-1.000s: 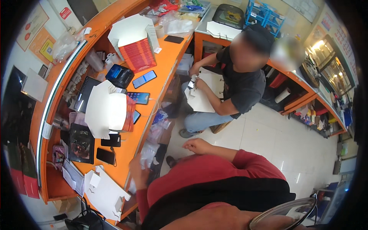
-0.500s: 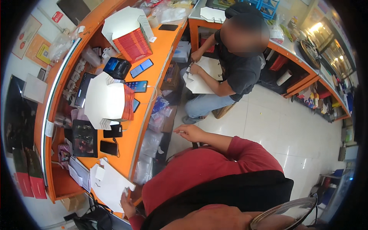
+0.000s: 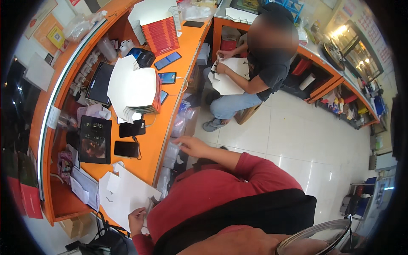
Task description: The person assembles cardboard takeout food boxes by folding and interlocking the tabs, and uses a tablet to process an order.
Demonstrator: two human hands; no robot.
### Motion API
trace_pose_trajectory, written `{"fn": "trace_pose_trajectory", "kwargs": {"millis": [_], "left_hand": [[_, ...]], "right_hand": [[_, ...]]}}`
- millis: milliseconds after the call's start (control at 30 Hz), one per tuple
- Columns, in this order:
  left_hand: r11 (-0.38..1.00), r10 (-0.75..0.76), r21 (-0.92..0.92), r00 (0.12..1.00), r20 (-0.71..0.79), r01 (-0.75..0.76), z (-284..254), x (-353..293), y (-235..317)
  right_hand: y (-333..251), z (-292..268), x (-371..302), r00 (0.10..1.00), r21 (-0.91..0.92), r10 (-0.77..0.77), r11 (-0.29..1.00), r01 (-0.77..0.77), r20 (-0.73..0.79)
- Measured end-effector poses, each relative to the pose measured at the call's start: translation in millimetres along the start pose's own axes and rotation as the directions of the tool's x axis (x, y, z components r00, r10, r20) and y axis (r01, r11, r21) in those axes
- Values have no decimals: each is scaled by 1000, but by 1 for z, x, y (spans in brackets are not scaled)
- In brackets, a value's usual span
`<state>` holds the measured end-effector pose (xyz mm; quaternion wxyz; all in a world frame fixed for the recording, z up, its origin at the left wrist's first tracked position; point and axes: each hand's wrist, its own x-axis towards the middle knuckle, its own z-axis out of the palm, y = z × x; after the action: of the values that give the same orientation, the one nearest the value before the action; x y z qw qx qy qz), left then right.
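A white cardboard box blank [image 3: 123, 193] with cut flaps lies flat on the near end of the orange counter. My left hand [image 3: 136, 219] is at its near edge, fingers bent closed on the cardboard beside a raised flap. My right hand [image 3: 193, 146] hovers in front of my body by the counter's edge, holding nothing, its fingers loosely apart. Farther along the counter stands a stack of folded box blanks [image 3: 132, 91], white on top with red sides. Behind it rises a taller stack [image 3: 159, 36] of the same kind.
Several phones, including a black one [image 3: 126, 149], lie along the orange counter [image 3: 148, 140]. A dark tablet-like panel [image 3: 95, 139] and a black card terminal [image 3: 141, 57] are there too. Across the aisle a seated person [image 3: 272, 55] folds a white blank [image 3: 231, 80]. Plastic bags [image 3: 185, 117] fill the counter's underside.
My right hand has moved left and slightly nearer to the counter. My left hand has shifted a little along the blank's near edge, where a flap now stands up. The view has shifted too.
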<state>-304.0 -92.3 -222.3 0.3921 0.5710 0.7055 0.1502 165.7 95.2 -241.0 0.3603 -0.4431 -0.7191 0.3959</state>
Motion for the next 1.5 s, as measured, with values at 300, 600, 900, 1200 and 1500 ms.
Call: {"fn": "trace_pose_trajectory", "kwargs": {"millis": [300,600,900,1200,1500], "left_hand": [[964,-15,-265,998,-62,-2,-9,27,3],[889,-144,-428,987,77,163,-21,29,-9],[905,46,-388,865,499,176,-38,55,-28],[953,-41,-286,978,207,100,-17,37,-15],[749,-102,-643,932,-349,-158,-21,-14,41]], "right_hand": [[-29,26,14,1000,-28,-6,1000,7,30],[-52,71,51,989,91,-114,990,106,96],[-53,74,41,978,134,-8,991,-21,208],[-40,81,47,972,119,26,991,-55,233],[-125,117,70,896,161,-368,928,337,250]]}}
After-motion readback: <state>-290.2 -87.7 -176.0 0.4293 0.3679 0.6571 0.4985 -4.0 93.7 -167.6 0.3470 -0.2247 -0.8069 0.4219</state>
